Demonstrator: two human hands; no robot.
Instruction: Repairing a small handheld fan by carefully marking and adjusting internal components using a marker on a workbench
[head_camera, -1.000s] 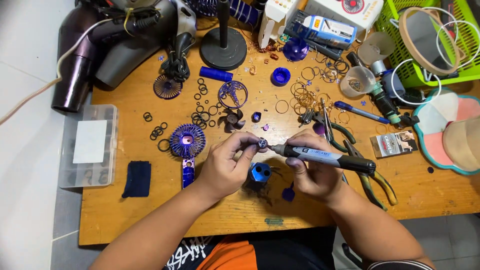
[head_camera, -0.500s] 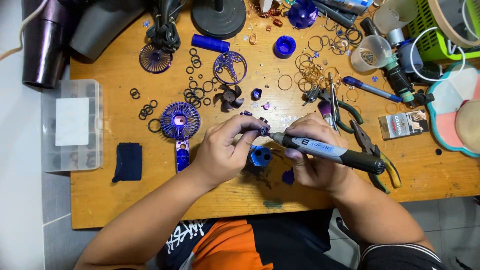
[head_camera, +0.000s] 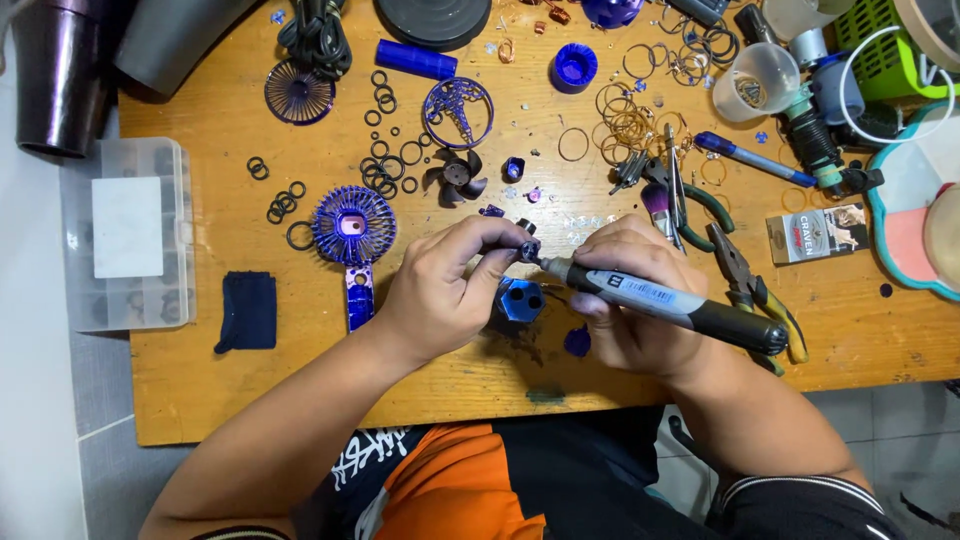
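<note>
Fingertips of the left hand pinch a small dark round part; the right hand grips a grey pen-shaped tool.

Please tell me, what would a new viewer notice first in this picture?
At the centre, the left hand pinches a small dark part while the right hand presses a grey pen-shaped tool against it. Left of the hands lies a blue fan grille among scattered black rings.

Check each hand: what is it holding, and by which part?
The left hand pinches a small dark part at its fingertips. The right hand grips a grey pen-shaped power tool around the front of its barrel, tip against that part.
</note>
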